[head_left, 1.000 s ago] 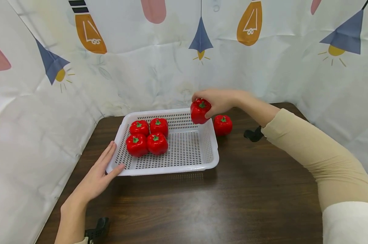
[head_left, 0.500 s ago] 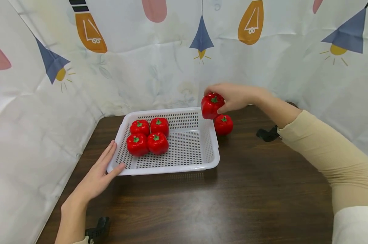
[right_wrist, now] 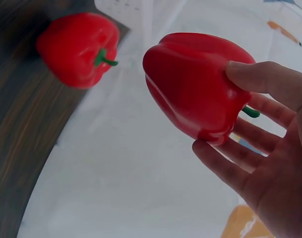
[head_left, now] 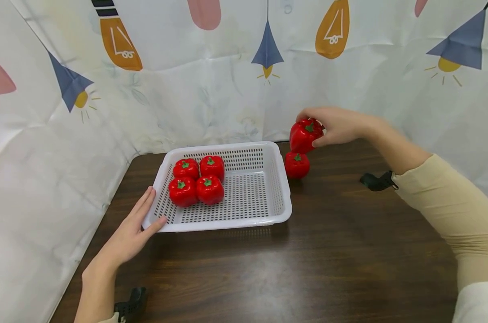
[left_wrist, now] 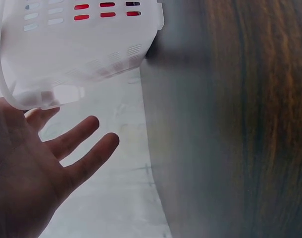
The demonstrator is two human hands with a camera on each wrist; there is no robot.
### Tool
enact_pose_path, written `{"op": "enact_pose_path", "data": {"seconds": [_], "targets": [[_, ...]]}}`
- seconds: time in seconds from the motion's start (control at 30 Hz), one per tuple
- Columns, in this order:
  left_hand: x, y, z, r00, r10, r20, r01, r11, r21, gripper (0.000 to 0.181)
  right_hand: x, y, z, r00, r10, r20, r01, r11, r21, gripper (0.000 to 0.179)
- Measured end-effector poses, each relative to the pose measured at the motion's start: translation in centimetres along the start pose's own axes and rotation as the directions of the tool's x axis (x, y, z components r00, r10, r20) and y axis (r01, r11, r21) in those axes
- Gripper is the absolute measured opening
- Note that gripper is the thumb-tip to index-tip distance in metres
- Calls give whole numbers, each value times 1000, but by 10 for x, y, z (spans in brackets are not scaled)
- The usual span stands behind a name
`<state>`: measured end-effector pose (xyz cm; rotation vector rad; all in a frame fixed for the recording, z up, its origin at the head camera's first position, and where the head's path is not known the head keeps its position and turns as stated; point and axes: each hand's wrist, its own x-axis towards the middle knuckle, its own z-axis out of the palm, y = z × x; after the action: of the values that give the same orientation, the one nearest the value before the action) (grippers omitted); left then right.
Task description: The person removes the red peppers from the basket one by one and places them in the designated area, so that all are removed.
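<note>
Raised above the table's far side, a red bell pepper is pinched between the thumb and fingers of my right hand; the right wrist view shows this pepper clear of the table. Just below it, a second red bell pepper stands on the table, right of a white perforated basket. Several more red bell peppers sit grouped in the basket's left half. My left hand touches the basket's left front corner, its fingers fairly straight and spread, as the left wrist view also shows.
The dark wooden table reaches toward me in front of the basket. A white curtain printed with lamps and bulbs hangs close behind the table and along both sides. A black strap piece sticks out from the right wrist.
My right hand has moved to the right with the bell pepper, from over the basket's right rim to above the pepper on the table. The left hand stays at the basket corner.
</note>
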<state>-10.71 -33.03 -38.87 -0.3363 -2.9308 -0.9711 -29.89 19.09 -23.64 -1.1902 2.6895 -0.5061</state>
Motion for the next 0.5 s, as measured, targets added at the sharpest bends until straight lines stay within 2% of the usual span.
{"op": "enact_pose_path", "data": {"seconds": [0.17, 0.5], "targets": [[1, 1, 0, 1000, -9, 4, 9, 1000, 12, 86, -12, 11, 0, 1000, 19, -10, -19, 1000, -4, 56], [1, 3, -1, 999, -41, 14, 41, 999, 33, 87, -25, 32, 7, 996, 86, 22, -86, 996, -5, 56]]}}
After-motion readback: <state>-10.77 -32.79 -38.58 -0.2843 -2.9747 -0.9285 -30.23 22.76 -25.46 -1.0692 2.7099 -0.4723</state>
